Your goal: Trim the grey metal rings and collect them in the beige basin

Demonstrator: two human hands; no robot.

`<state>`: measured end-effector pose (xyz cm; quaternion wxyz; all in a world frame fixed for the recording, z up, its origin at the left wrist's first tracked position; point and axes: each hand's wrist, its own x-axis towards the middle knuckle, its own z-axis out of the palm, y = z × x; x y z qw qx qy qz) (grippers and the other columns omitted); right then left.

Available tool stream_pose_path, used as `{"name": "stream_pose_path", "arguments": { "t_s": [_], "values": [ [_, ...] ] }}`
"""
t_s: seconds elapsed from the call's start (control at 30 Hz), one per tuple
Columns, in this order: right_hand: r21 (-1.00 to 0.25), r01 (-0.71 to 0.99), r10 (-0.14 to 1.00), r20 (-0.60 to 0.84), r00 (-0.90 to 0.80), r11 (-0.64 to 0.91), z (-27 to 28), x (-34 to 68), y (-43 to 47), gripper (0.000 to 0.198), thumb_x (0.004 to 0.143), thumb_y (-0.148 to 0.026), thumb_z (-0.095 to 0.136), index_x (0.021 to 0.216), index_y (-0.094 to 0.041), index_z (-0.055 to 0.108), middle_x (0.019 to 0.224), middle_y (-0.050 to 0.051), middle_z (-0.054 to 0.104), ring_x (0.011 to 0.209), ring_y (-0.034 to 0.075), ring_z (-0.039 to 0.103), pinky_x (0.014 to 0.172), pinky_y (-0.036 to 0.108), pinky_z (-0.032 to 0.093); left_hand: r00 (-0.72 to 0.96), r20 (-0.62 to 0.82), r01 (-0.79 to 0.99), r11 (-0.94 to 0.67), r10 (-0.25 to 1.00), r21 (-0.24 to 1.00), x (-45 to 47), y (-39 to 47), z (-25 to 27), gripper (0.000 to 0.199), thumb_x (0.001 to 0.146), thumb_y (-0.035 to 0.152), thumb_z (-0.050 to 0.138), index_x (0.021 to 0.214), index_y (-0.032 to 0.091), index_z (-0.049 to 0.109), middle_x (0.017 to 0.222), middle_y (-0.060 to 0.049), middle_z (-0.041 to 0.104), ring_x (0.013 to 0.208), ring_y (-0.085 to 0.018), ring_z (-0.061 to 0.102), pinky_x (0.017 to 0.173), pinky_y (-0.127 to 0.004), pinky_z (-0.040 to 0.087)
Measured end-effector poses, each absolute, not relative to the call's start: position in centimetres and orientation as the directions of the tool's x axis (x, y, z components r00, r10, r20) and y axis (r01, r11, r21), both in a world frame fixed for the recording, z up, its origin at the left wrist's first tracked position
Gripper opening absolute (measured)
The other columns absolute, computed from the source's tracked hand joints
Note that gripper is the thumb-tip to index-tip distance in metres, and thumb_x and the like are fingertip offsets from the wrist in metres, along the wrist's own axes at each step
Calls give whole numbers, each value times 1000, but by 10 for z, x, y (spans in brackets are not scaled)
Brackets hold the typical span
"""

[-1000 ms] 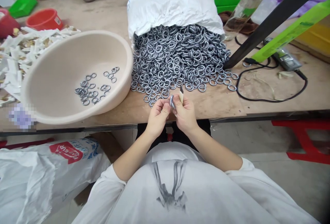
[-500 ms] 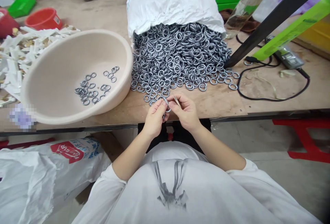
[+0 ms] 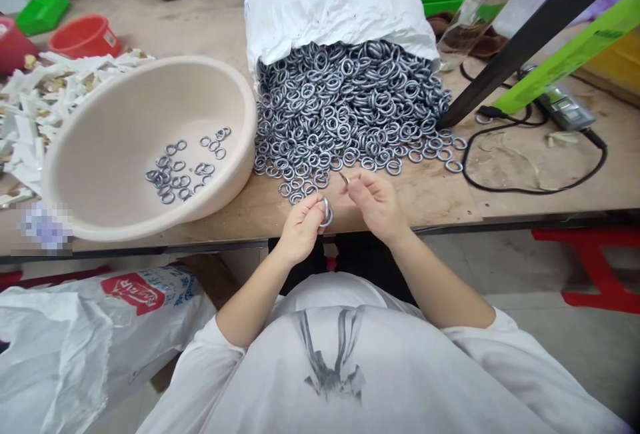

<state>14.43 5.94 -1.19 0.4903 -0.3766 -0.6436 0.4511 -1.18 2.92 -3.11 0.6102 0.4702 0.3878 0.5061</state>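
At the table's front edge, my left hand (image 3: 299, 229) is closed on grey rings (image 3: 327, 219), at least two, which stick out between thumb and fingers. My right hand (image 3: 379, 206) is a short way to the right, apart from the rings. Its fingers pinch a thin pointed tool (image 3: 344, 179); most of it is hidden, so its exact kind does not show. Just beyond both hands a big heap of grey rings (image 3: 345, 114) spills from the mouth of a white sack (image 3: 340, 14).
A wide beige basin (image 3: 100, 154) with several rings inside stands on the left. White scraps (image 3: 25, 114) lie behind it. To the right are a dark slanted post (image 3: 525, 47), a bright green strip (image 3: 570, 54), a black cable (image 3: 530, 191) and a clear bottle (image 3: 475, 11).
My right hand has drawn away from the left, to the right, taking the pointed tool off the rings. My left hand stays nearly in place, with the rings now in plainer sight.
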Motion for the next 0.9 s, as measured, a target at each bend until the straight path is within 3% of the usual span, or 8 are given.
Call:
{"name": "stream_pose_path", "arguments": {
  "t_s": [0.13,0.37,0.6,0.77,0.83,0.9],
  "values": [
    [-761,301,804,456,-381,574,-1,154,47,50,97,-53,54,61,-19,45,56,-5,38,51,8,34,53,26,26,195,-25,-243,73,981,967,-14,31,-28,39,90,47,60,66,19,45,57,5,37,50,-7,32,46,-22,27],
    [-667,398,772,482,-413,630,-5,152,42,53,98,-54,51,60,-20,38,55,-5,35,50,8,31,52,27,22,216,-50,-239,102,975,966,-11,30,-28,35,89,43,58,68,20,44,59,5,35,51,-8,30,47,-21,27],
    [-769,368,824,344,-451,522,-10,153,49,53,97,-55,53,59,-19,43,54,-5,37,50,8,34,52,27,23,246,-24,-186,71,969,980,-20,32,-30,38,90,48,59,69,19,47,57,5,38,50,-8,33,48,-22,28],
    [-889,332,941,249,-231,317,-30,153,68,57,94,-63,52,58,-20,43,56,-5,34,56,10,34,54,27,26,417,-1,-203,94,909,975,-18,28,-25,40,93,48,57,67,18,50,57,3,46,51,-8,39,51,-24,31],
    [-919,253,948,264,-177,303,-31,151,66,52,93,-63,54,64,-20,51,60,-4,41,59,11,39,57,27,31,385,-20,-267,132,923,955,-14,26,-25,42,92,49,58,67,18,48,56,4,43,49,-8,37,50,-24,30],
    [-945,123,942,278,-189,304,-24,146,58,43,89,-62,62,82,-20,62,74,-1,56,68,13,50,64,28,40,307,-50,-315,151,950,937,-12,26,-27,43,90,52,60,67,18,47,56,5,41,47,-7,35,48,-24,29]
  ]
}}
